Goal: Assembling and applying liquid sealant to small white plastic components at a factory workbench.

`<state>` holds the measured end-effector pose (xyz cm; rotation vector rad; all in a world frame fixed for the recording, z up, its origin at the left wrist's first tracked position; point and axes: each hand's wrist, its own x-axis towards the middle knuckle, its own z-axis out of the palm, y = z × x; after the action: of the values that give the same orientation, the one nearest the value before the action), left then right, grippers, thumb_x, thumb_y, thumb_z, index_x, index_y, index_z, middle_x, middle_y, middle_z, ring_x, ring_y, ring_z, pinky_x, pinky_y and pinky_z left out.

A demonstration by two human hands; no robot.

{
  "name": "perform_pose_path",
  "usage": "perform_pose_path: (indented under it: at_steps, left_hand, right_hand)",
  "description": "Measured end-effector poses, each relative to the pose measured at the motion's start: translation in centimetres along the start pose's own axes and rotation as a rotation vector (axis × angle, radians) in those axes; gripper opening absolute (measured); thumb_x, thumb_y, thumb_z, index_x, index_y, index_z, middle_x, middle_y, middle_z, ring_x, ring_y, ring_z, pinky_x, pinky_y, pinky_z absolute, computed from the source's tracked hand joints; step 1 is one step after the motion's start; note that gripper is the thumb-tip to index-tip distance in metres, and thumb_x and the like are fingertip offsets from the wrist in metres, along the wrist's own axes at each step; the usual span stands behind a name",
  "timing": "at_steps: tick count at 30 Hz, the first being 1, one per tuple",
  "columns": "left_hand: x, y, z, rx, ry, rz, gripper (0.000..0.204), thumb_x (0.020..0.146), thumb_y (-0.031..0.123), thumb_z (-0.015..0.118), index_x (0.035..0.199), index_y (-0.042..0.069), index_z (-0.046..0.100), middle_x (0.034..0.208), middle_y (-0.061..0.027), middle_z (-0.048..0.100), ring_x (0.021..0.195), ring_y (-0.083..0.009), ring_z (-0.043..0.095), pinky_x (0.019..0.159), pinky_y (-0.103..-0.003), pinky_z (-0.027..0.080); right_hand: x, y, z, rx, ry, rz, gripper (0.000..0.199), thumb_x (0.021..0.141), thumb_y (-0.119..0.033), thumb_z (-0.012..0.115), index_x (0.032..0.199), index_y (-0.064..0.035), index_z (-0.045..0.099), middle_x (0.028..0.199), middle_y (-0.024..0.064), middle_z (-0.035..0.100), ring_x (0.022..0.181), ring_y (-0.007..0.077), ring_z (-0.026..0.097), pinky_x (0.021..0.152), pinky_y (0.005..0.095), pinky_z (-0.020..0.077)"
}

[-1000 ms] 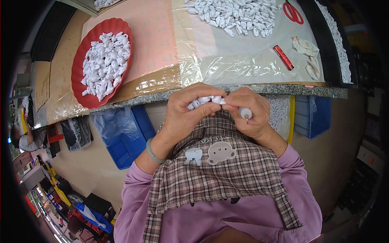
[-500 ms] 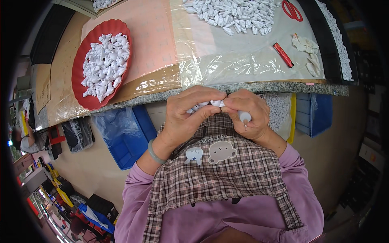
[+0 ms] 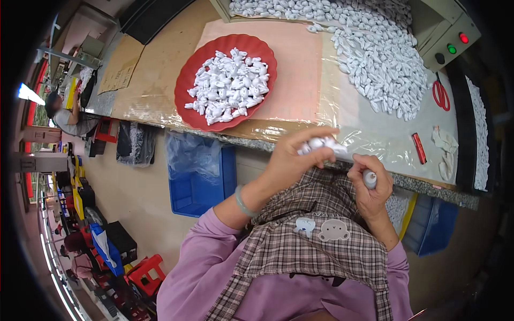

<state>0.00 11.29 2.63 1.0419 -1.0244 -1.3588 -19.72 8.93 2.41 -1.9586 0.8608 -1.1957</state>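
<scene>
Pieces, small, white, held between left fingers

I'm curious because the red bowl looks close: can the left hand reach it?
Probably yes: the red bowl sits ahead and leftward of the left hand, nothing tall between. But that hand holds small white pieces, so grabbing might be awkward.

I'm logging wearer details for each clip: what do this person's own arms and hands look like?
The left sleeve and right sleeve are plain lilac, pushed or cut short so that the lower forearms show. A smooth, pale grey-green bangle circles the left wrist; none shows on the right. The left hand and right hand are ungloved.
</scene>
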Motion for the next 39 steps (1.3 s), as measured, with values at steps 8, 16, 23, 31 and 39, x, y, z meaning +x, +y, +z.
perform_pose_path:
  at_steps: [8,16,23,31,39]
  left_hand:
    - [3.2,6.4,-10.6,0.824,0.480,0.349,0.023,0.083,0.003,0.063,0.105,0.001,0.065,0.094,-0.0088,0.066,0.078,-0.0144,0.063,0.070,-0.025,0.049]
    - [5.7,6.8,-10.6,1.380,0.395,0.566,0.026,0.078,0.004,0.064,0.104,0.001,0.066,0.111,-0.0170,0.062,0.111,-0.0344,0.054,0.096,-0.041,0.042]
    - [13.5,3.1,-3.5,1.140,0.263,0.627,0.022,0.078,0.003,0.063,0.100,0.002,0.067,0.112,-0.0163,0.061,0.108,-0.0351,0.053,0.094,-0.041,0.043]
    - [19.2,0.3,-0.9,1.119,0.202,0.503,0.019,0.077,0.005,0.063,0.095,0.003,0.068,0.104,-0.0144,0.063,0.099,-0.0318,0.057,0.087,-0.039,0.046]
    - [19.3,-1.6,-0.4,1.238,0.113,0.516,0.018,0.074,0.002,0.064,0.091,0.006,0.067,0.089,-0.0098,0.063,0.087,-0.0273,0.061,0.075,-0.037,0.049]
  right_hand:
    - [-0.8,0.8,-1.4,-0.062,-0.009,0.057,0.023,0.074,0.006,0.070,0.094,-0.0023,0.062,0.073,0.0081,0.059,0.063,0.0159,0.058,0.059,0.0257,0.0449]
    - [-0.6,1.0,-1.9,-0.090,0.004,0.083,0.019,0.074,0.003,0.071,0.090,-0.0026,0.063,0.070,0.0066,0.060,0.062,0.0155,0.059,0.057,0.0255,0.0444]
    - [-0.9,1.2,-2.0,-0.083,0.016,0.092,0.019,0.074,0.002,0.072,0.089,-0.0032,0.063,0.071,0.0069,0.060,0.062,0.0153,0.060,0.057,0.0255,0.0453]
    - [-1.7,1.5,-3.3,-0.090,0.005,0.154,0.016,0.075,0.003,0.071,0.089,-0.0027,0.064,0.073,0.0076,0.062,0.064,0.0157,0.061,0.058,0.0257,0.0459]
    - [-1.5,1.7,-3.4,-0.067,0.017,0.162,0.015,0.077,0.001,0.070,0.090,-0.0023,0.063,0.076,0.0088,0.064,0.067,0.0182,0.063,0.059,0.0266,0.0473]
